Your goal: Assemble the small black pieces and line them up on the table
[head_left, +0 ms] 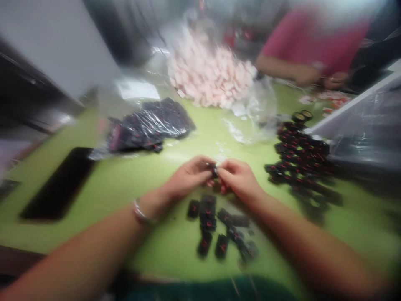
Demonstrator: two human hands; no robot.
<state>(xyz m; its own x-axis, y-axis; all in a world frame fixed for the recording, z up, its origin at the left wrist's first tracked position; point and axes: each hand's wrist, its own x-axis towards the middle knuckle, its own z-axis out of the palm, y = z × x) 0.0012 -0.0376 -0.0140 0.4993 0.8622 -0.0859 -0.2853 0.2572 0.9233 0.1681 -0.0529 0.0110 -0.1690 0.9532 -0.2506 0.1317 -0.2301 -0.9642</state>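
Across the green table (169, 251), a large heap of pale pink pieces (213, 77) spreads near the far side, with clear plastic film (261, 108) around it; the blur hides how much of the heap the film encloses. To the right stands a white-edged bin (363, 125) with clear plastic over its side, its contents too blurred to tell. Beyond the table, a co-worker in a pink top (316, 42) has both hands near some small orange and white pieces (335, 100). Left of the heap lies a clear plastic bag (105, 108) filled with black parts, a white label (138, 89) showing at its upper end. Beside the bin is a loose pile of black parts (300, 154) with red marks, and toward the left edge lies a dark flat slab (59, 186). In the middle, the left hand (191, 175), a bracelet (139, 212) on its wrist, and the right hand (239, 177) meet above the table. Thumb and fingers of each are closed in a pinch on a small dark piece (214, 170), held between the two hands; its details are blurred. Just below them, nearer the wearer, lies a small group of black blocks (208, 213) with red marks, some touching and some apart.
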